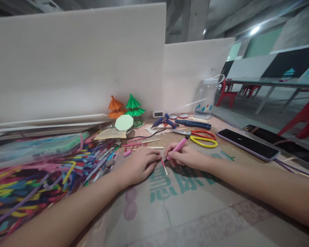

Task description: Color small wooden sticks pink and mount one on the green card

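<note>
My right hand (181, 156) is closed round a pink marker pen (179, 144), its dark tip pointing down at a thin wooden stick (165, 167). Part of that stick is coloured pink and its near end is pale. Fingers of my left hand (141, 164) curl down onto the far end of the stick, pressing it on the cardboard sheet (195, 209). The pink pen cap (127, 153) lies just beyond my left hand. Behind it are plain sticks (151, 141) and pink-coloured sticks (134, 144).
Scissors (203, 137), a blue glue gun (164, 120), a utility knife (193, 124) and a phone (247, 144) lie beyond my right hand. A water bottle (204, 97) and paper pagodas, orange (115, 106) and green (134, 108), stand behind. Colourful strips (28, 192) heap at left.
</note>
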